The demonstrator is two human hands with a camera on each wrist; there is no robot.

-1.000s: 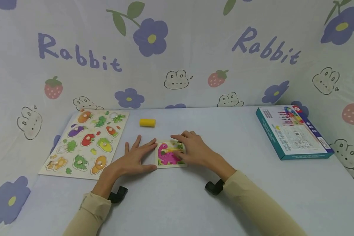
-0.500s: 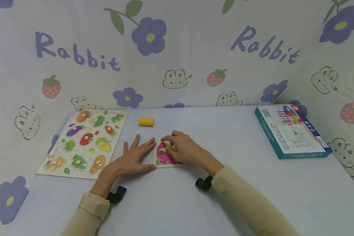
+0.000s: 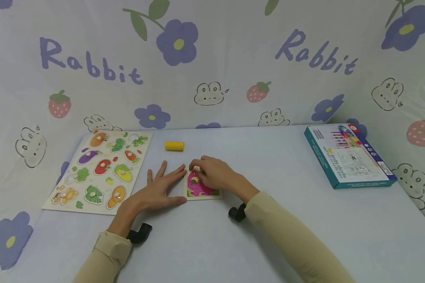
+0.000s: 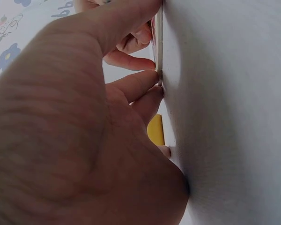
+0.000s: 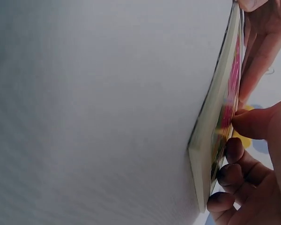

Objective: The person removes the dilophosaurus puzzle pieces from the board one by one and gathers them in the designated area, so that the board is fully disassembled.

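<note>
A small square puzzle (image 3: 198, 193) showing a pink dinosaur lies flat on the table, its pale edge facing the right wrist camera. My left hand (image 3: 158, 192) is spread beside it, thumb and index fingertip against its left side. Over its upper part leans my right hand (image 3: 214, 173), fingers bent, covering the picture's right and top. In the right wrist view, the right thumb (image 5: 253, 123) meets the picture, and other bent fingertips sit along the puzzle's face and edge. I cannot tell whether the right fingers pinch a piece.
A vegetable knob puzzle board (image 3: 109, 182) lies at the left, partly behind the left forearm. A yellow cylinder (image 3: 174, 146) rests behind the hands. At the right back lies a flat teal-edged box (image 3: 350, 157). A printed cloth (image 3: 226, 51) stands behind the table.
My right hand has slid left across the puzzle, from its right side toward the upper left corner, with its fingers more bent. The left hand has kept its place against the puzzle's left edge.
</note>
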